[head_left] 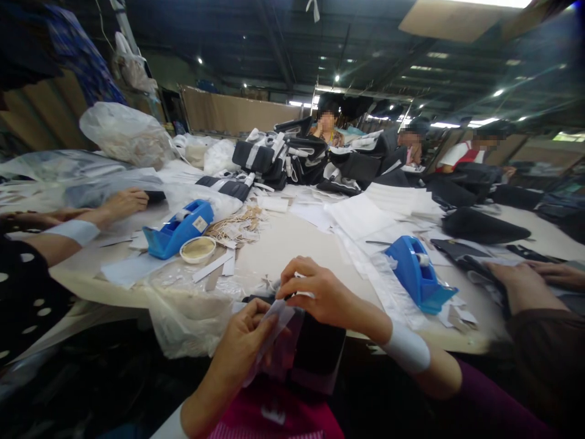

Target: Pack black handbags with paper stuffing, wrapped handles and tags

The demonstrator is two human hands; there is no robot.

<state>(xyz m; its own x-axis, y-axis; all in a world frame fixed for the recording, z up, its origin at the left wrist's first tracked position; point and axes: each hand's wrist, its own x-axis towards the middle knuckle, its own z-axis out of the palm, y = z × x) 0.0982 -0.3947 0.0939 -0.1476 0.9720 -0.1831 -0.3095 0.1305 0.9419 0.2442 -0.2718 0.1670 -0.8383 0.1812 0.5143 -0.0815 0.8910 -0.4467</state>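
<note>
My left hand [240, 347] is closed, pinching the lower edge of a clear plastic bag [278, 332] at the table's near edge. My right hand [315, 292] is closed on the bag's top, fingers curled over a small white piece. Under the plastic lies a black folded item [320, 353], partly hidden by the bag and my hands. A blue tape dispenser [418, 274] stands just right of my right hand. A second blue tape dispenser [178, 228] sits to the left, with a small round dish [197, 249] beside it.
Co-workers' hands rest on the table at left [119, 204] and right [516, 280]. Black bags [274, 158] are piled at the table's far side, where other people sit. White paper sheets [356, 213], tags with strings [235, 225] and plastic bags [123, 134] cover the tabletop.
</note>
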